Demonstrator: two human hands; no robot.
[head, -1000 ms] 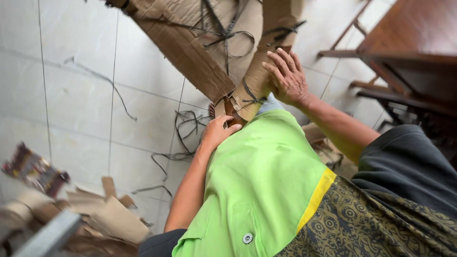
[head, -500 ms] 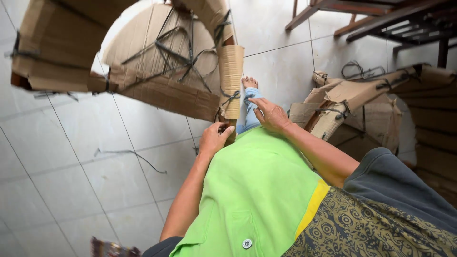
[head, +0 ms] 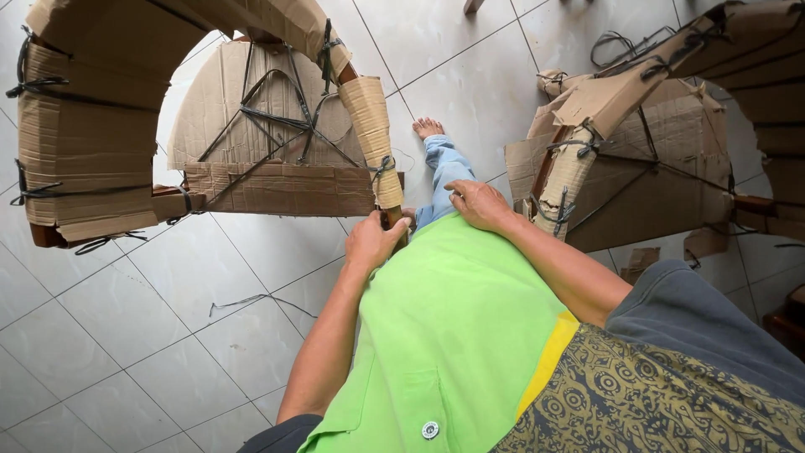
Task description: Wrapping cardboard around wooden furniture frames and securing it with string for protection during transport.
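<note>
Head view, looking down the person's own body to a pale tiled floor point(head: 126, 335).

Left hand point(head: 373, 242): grip closed around the lower end of a chair leg point(head: 373, 134) that is wrapped in brown cardboard and bound with dark cord. Fingers curl over the bare wooden tip just below the wrapping; thumb side faces the camera. The leg belongs to a cardboard-wrapped chair point(head: 168, 109) lying tipped at upper left, its seat underside facing the camera, crossed by dark straps point(head: 285, 117) that meet in a star shape. A flat cardboard band runs across between the legs, ending beside the held leg.

Right hand point(head: 480, 204): grip loose, fingers bent and resting on the edge of a bright green cloth point(head: 453, 335) draped over the lap. It encloses nothing; the fingertips press on the fabric near the knee. Whether it pinches the cloth I cannot tell.

Beyond the hands, one lower leg in light blue denim point(head: 444, 172) stretches out, bare foot point(head: 428, 127) flat on the tiles between the two chairs.

At right, a second wrapped chair point(head: 662, 159) stands near the right forearm, apart from it, cardboard tied on with the same dark cord, some flaps loose.

A loose strand of cord point(head: 260, 300) lies on the floor left of the left forearm. Patterned olive fabric point(head: 662, 394) and a yellow edge show at lower right.
</note>
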